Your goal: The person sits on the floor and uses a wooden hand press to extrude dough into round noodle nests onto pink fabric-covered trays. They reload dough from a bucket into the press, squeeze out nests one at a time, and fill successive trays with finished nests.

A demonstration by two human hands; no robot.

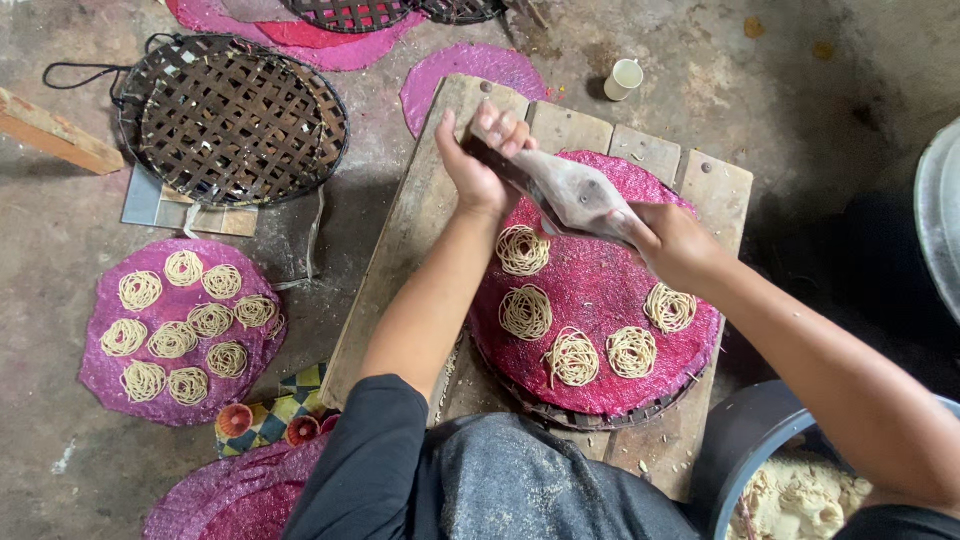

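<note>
Both arms outstretched, left hand [480,160] and right hand [672,240] each in a closed grip (wrists bent).

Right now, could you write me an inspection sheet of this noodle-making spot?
Surface: wooden plank board on a stained concrete floor.
Job's things: noodle press held over a pink round mat bearing five noodle coils.
Clutter: second pink mat with ten coils, empty woven bamboo tray, small white cup, bowl of dough.
Hands: left hand and right hand both grip the press.
Cables: dark cord beside the woven tray.
Surroundings: more pink mats at the far edge.
</note>
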